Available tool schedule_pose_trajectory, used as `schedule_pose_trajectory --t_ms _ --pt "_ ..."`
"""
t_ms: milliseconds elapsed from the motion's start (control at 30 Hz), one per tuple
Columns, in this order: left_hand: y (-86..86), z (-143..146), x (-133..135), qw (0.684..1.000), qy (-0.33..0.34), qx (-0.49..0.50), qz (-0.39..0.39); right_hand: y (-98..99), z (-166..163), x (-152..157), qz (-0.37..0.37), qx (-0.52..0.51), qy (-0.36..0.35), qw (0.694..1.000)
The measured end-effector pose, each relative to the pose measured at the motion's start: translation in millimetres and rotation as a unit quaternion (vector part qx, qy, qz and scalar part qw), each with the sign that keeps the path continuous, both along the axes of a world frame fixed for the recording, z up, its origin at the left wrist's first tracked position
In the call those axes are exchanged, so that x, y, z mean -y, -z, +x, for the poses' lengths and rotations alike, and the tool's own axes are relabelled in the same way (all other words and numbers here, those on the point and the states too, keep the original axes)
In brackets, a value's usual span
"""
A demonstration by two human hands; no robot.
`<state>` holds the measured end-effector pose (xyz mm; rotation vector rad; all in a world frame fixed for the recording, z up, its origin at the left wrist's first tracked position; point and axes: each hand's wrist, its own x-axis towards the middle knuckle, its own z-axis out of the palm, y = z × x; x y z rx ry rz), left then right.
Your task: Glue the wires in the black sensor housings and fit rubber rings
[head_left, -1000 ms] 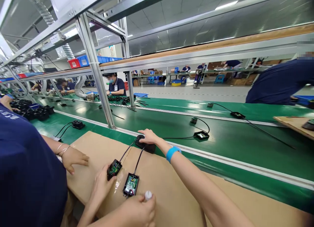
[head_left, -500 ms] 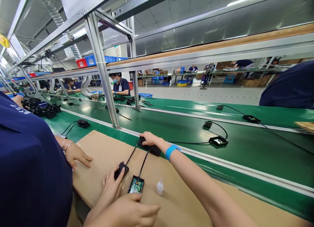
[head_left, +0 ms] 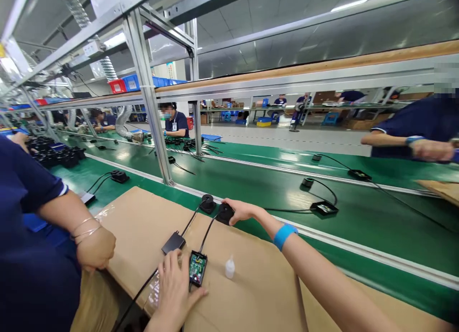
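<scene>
My right hand (head_left: 237, 211), with a blue band at its wrist, grips the edge of a black round socket-like part (head_left: 225, 213) at the back of the cardboard. Beside it stands a second black round part (head_left: 207, 204), untouched. Cables run from both to two small boxes: a closed black box (head_left: 173, 242) and an open box with a green circuit board (head_left: 197, 269). My left hand (head_left: 174, 282) lies at the open box's left and lower side, fingers spread and thumb out. Whether it touches that box I cannot tell. Clear plastic (head_left: 154, 291) shows at its left.
A small white dropper bottle (head_left: 230, 267) stands upright on the cardboard (head_left: 261, 284). At left, a co-worker's closed hand (head_left: 95, 248) hangs over the cardboard edge. A metal post (head_left: 152, 107) rises behind. Cabled parts (head_left: 323, 207) lie on the green belt (head_left: 251, 188).
My right hand has shifted right, uncovering the left round part. The closed box is uncovered; of two overlapping hands low in view, one remains. The co-worker's flat hand has lifted and closed.
</scene>
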<state>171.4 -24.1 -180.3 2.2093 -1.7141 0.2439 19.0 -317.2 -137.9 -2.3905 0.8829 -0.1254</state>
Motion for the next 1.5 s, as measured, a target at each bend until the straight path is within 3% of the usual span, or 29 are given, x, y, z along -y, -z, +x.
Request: schedule_pose_trajectory --t_ms 200,433,667,867,1067,1233,1500 --pt "-9.6 -5.1 0.6 0.985 0.028 -0.152 0.074 33.3 -3.0 -17.0 0.012 0.131 0.047 0.99" --pt "-25.0 30.6 -5.7 0.979 0.041 -0.19 0.061 50.7 -4.1 -16.5 0.043 0.206 0.06 0.976" --pt "-3.9 32.3 -0.7 0.997 -0.015 -0.058 0.046 59.1 -2.7 -13.3 0.037 0.229 0.087 0.969" --pt "14.1 45.7 -4.9 0.981 0.088 0.172 -0.032 63.8 -1.5 -15.4 0.019 0.231 0.109 0.967" --pt "31.4 56.2 -2.7 0.988 0.071 0.129 0.042 59.5 11.6 -16.3 -0.01 0.219 0.124 0.968" --pt "43.0 58.3 1.1 0.985 0.055 0.162 0.012 54.6 26.9 -17.2 -0.019 0.209 0.135 0.968" --pt "44.9 68.4 15.6 0.988 0.002 0.136 0.074 52.5 44.1 -23.0 -0.043 0.193 0.17 0.965"
